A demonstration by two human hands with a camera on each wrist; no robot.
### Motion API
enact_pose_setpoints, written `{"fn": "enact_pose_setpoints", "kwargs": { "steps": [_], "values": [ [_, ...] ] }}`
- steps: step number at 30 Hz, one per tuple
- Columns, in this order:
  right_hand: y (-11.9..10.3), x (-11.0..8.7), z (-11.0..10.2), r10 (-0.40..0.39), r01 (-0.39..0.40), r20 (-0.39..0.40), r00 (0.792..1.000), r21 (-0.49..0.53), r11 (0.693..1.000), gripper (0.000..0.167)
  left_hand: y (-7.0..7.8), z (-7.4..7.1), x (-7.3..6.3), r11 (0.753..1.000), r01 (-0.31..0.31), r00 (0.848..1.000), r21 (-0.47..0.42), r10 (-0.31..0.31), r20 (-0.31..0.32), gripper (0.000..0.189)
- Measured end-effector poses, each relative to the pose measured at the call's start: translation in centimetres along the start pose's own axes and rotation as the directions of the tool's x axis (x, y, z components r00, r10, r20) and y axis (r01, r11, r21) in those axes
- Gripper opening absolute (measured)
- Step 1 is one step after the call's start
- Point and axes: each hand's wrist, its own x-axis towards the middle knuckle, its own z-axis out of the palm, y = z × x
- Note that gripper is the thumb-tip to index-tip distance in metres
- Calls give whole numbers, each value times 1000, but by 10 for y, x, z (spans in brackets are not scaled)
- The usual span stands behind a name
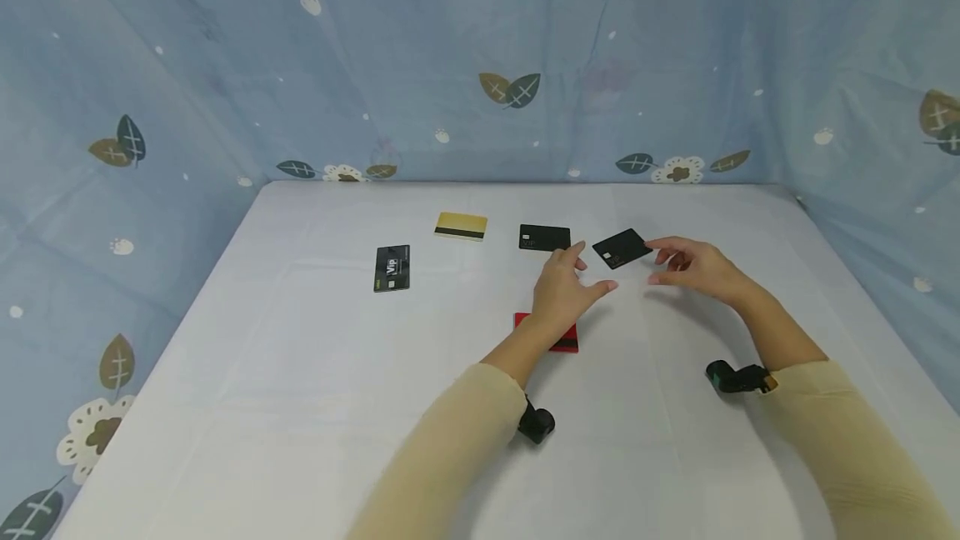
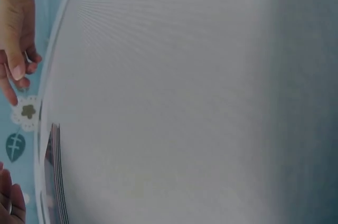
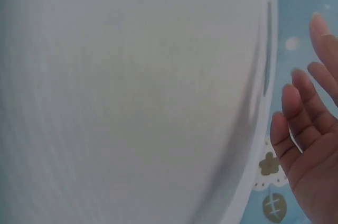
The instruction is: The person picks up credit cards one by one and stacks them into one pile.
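On the white desk (image 1: 285, 390), the right hand (image 1: 699, 268) is loosely open with thumb and forefinger apart, its forefinger at the edge of a slanted black card (image 1: 622, 249); whether they touch is unclear. The left hand (image 1: 564, 292), spread and holding nothing, reaches over a red stack (image 1: 567, 341), fingertips beside a second black card (image 1: 543, 237).

Cards (image 1: 544, 237) on table (image 1: 300, 398), Vip card (image 1: 392, 268) leftmost, curtain (image 1: 375, 48) behind
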Motion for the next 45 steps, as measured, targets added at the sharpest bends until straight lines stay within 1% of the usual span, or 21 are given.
{"fn": "enact_pose_setpoints", "kwargs": {
  "steps": [4, 7, 12, 14, 16, 20, 24, 26, 30, 32, 35, 38, 40, 43, 45],
  "values": [
    [5, 3, -5, 44, -43, 22, 999, -30, 999, 59, 1, 8, 4, 997, 44, 999, 59, -45, 28, 74],
    [6, 7, -6, 57, -55, 37, 998, -52, 997, 61, 2, 12, 7, 994, 68, 997, 86, -72, 40, 75],
    [5, 20, -8, 73, -65, 76, 994, -98, 993, 65, 2, 20, 14, 985, 116, 992, 125, -120, 25, 75],
    [5, 26, -9, 88, -78, 90, 992, -111, 991, 67, 0, 25, 18, 980, 126, 991, 155, -130, 15, 76],
    [7, 30, -11, 109, -96, 101, 989, -118, 988, 69, 0, 30, 23, 971, 127, 991, 200, -133, 19, 77],
    [9, 37, -16, 133, -113, 124, 983, -155, 981, 73, 5, 36, 33, 946, 133, 987, 297, -154, 51, 80],
    [9, 44, -21, 128, -98, 142, 982, -201, 975, 73, 10, 36, 42, 919, 150, 980, 365, -187, 69, 80],
    [10, 49, -20, 130, -96, 148, 980, -215, 972, 74, 11, 35, 45, 894, 148, 976, 423, -202, 86, 78],
    [12, 58, -11, 147, -107, 163, 976, -235, 966, 77, 9, 33, 51, 840, 135, 961, 526, -241, 137, 75],
    [13, 61, -5, 159, -116, 164, 974, -246, 962, 78, 8, 34, 53, 818, 120, 953, 562, -253, 164, 76],
    [14, 61, 1, 160, -121, 137, 978, -258, 959, 76, 7, 35, 55, 794, 84, 950, 602, -246, 193, 79],
    [14, 58, 2, 148, -113, 113, 983, -270, 956, 73, 6, 36, 55, 777, 55, 951, 627, -233, 205, 80],
    [13, 56, 2, 130, -98, 106, 986, -262, 960, 70, 6, 37, 55, 769, 49, 952, 638, -228, 202, 79],
    [13, 54, 2, 107, -77, 106, 989, -260, 962, 67, 5, 36, 55, 756, 39, 953, 653, -224, 203, 77],
    [12, 54, 3, 99, -65, 115, 988, -270, 961, 69, 5, 36, 56, 747, 33, 951, 664, -228, 209, 76]
  ]
}}
